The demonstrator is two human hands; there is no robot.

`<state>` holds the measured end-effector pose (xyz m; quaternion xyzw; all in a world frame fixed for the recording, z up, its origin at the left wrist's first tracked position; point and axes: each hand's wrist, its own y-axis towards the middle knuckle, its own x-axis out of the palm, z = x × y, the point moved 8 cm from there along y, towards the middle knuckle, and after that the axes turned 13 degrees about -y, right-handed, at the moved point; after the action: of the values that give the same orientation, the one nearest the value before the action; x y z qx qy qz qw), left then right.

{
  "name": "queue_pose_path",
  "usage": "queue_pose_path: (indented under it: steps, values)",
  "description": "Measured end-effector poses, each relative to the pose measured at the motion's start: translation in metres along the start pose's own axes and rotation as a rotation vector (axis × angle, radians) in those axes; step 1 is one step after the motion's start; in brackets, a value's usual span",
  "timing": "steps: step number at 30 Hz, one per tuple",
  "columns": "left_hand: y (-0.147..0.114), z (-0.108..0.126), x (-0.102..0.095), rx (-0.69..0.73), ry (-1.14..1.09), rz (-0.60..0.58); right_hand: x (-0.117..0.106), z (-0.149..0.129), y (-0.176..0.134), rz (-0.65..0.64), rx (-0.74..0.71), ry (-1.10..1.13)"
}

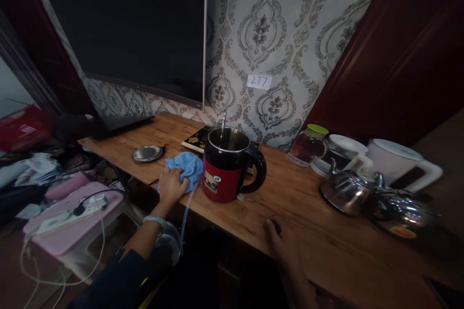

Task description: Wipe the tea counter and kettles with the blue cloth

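Note:
My left hand (171,184) presses down on a crumpled light blue cloth (189,164) near the front edge of the wooden table, fingers bent over it. Right beside the cloth stands a red and black electric kettle (222,181), upright and without a lid, its black handle to the right. A thin shiny streak (223,125) rises from its mouth; I cannot tell what it is. Between cloth and kettle, a clear tube (185,219) hangs over the table edge. My right hand (282,239) is at the table's edge, thumb apart, with nothing visible in it.
Left of the cloth lies a flat round metal-topped disc (148,153). Behind the kettle is a black box with gold flowers (197,139). Glass and plastic jugs (393,159) and metal teapots (346,190) crowd the right. A pink stool (60,244) carries a power strip (67,217).

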<state>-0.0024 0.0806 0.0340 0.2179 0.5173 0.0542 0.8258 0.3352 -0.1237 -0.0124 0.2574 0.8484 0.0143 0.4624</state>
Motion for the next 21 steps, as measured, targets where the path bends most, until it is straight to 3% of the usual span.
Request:
queue_pose_path:
  steps: [21]
  values:
    - [-0.0003, 0.0007, -0.0010, -0.002, -0.004, 0.005, 0.0016, 0.0009, 0.0006, 0.002, -0.015, 0.017]
